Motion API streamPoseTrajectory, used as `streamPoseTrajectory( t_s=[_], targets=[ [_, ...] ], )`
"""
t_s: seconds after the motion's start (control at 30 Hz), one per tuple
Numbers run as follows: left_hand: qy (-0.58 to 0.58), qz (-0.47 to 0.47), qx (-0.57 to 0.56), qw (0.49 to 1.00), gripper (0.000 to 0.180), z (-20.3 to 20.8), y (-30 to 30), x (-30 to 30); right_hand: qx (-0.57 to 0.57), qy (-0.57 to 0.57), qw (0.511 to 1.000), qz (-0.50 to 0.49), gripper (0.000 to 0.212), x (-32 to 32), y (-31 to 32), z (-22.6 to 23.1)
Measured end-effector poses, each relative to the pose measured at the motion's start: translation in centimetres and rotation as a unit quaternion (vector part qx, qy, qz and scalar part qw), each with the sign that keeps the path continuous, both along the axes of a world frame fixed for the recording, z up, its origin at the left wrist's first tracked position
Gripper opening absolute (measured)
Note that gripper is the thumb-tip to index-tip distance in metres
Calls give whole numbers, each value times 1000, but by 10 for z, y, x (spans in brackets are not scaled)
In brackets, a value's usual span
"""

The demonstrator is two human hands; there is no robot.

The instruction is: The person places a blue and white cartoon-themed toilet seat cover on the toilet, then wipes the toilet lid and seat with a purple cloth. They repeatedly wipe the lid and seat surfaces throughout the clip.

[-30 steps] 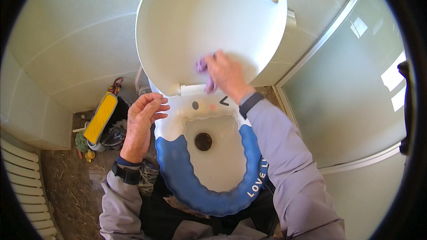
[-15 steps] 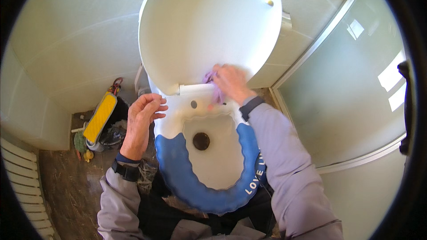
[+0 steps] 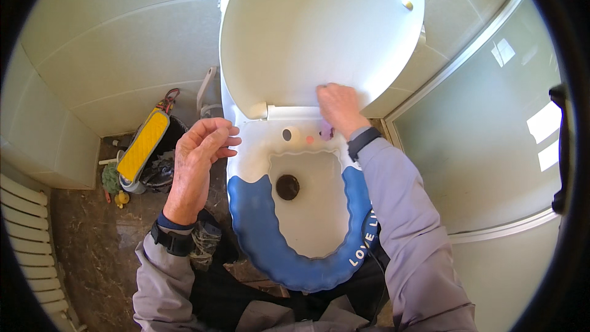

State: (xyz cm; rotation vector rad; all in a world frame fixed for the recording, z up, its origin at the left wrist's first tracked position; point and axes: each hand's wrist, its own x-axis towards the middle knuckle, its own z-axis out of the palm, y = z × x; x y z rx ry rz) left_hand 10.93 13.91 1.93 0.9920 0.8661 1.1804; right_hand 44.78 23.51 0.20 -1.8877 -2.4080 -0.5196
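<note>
The one right hand [image 3: 338,106] is closed in a fist on one purple cloth [image 3: 326,130], mostly hidden under the fingers, at the far right of one blue-and-white seat [image 3: 253,215]; the one left hand [image 3: 201,147] has its fingers half curled, a little apart, near the seat's far left, and I can't tell whether they touch it; one white lid [image 3: 319,37] stands raised beyond, its top cut off from my view; far left, one yellow pad [image 3: 144,147] partly covers black plastic [image 3: 157,175].
</note>
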Motion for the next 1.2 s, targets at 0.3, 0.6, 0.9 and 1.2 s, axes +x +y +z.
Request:
streamPoseTrajectory(
  t_s=[0.3,0.6,0.9,1.2],
  targets=[
    [-2,-3,-7,1000,20,1,4,4,58,193,974,101,9,-93,8,-17],
    [-14,16,-15,1000,21,4,0,-1,21,13,1000,5,14,1,2,6],
    [-6,8,-13,1000,20,0,4,9,95,138,982,83,20,-92,5,-27],
    [-15,22,-7,1000,24,-1,-1,5,-10,166,985,52,17,-35,-6,1]
  ],
)
